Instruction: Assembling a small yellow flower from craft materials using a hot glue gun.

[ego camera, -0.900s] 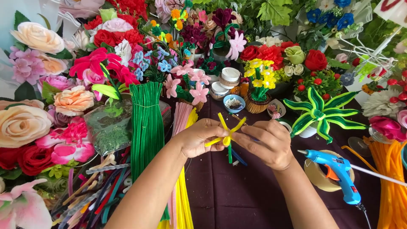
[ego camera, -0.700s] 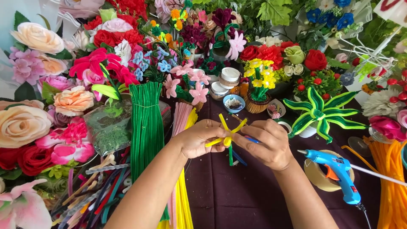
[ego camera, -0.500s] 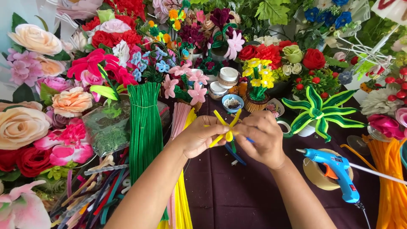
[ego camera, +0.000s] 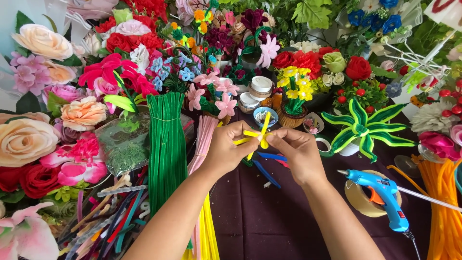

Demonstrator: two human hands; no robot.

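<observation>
The left hand and right hand both pinch closed on a yellow pipe-cleaner flower, held above the dark purple table. Bare cloth lies open below the wrists. A green pipe-cleaner bundle borders the left side; a blue glue gun on a tape roll borders the right; small bowls stand just behind

Two bare forearms in shot, no sleeves showing. Left hand and right hand: no rings, no watch, no gloves.
</observation>
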